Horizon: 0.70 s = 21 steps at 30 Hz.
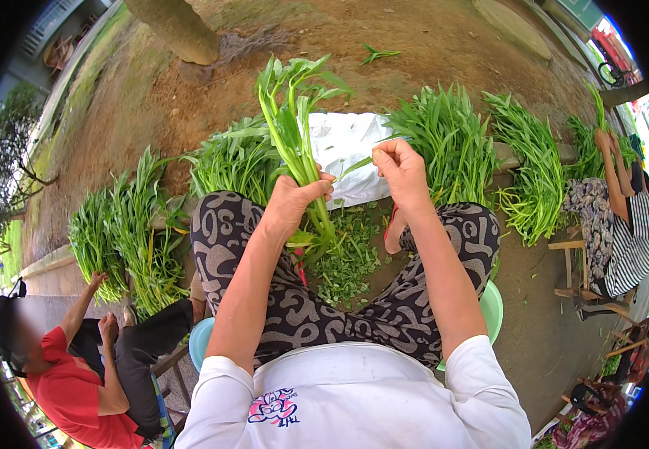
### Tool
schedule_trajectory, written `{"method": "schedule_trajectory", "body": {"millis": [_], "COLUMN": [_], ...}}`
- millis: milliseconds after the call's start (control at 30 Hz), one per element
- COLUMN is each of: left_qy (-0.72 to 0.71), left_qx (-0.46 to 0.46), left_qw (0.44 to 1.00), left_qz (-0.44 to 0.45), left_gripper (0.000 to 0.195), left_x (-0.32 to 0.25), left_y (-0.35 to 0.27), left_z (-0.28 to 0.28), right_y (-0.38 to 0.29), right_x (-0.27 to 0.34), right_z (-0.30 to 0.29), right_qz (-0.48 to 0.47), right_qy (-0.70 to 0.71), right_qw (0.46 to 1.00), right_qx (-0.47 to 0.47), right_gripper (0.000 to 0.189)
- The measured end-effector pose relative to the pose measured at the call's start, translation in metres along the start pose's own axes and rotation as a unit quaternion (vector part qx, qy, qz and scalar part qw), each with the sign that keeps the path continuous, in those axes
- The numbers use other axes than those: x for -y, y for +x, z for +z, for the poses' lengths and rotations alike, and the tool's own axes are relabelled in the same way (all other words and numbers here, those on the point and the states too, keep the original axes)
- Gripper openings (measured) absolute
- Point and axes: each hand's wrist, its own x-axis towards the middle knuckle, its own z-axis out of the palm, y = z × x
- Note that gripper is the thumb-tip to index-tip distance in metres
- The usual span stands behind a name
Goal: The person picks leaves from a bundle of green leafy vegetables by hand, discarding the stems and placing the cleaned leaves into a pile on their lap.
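My left hand (301, 196) is closed around a bunch of leafy green stalks (288, 123), which look like water spinach. The leaves point away from me and the cut ends hang towards my lap. With thumb and forefinger, my right hand (403, 168) pinches the tip of a narrow green leaf (356, 166), whose other end reaches the bunch near my left thumb. Beneath the hands lies a white plastic sheet (350, 134) with a few leaf scraps on it. A pile of torn leaves (347, 258) covers the ground between my feet.
Heaps of the same greens lie to the left (234, 160) and right (448, 140) of the sheet, with more (147, 236) further left. A person in a red shirt (72, 376) sits at left; another in stripes (633, 241) sits at right. A tree trunk (181, 28) rises ahead.
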Motion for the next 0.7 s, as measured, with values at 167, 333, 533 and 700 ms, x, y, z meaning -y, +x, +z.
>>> {"method": "schedule_trajectory", "body": {"millis": [167,333,533,700], "left_qy": [0.001,0.011,0.011,0.003], "left_qx": [0.002,-0.005,-0.010,-0.018], "left_qw": [1.000,1.000,1.000,1.000], "left_qz": [0.000,0.008,0.006,0.007], "left_gripper": [0.027,0.025,0.027,0.029], "left_x": [0.001,0.004,0.004,0.005], "left_y": [0.001,0.001,0.002,0.003], "left_z": [0.000,-0.004,-0.004,-0.004], "right_y": [0.000,0.010,0.004,0.000], "right_x": [0.001,0.005,0.009,0.017], "right_z": [0.002,-0.018,-0.015,-0.006], "right_qz": [-0.008,0.068,-0.043,-0.250], "right_qy": [-0.002,0.208,-0.032,-0.230], "right_qw": [1.000,0.976,0.997,0.940], "right_qx": [-0.024,-0.005,0.055,0.039], "right_gripper": [0.011,0.011,0.016,0.012]}}
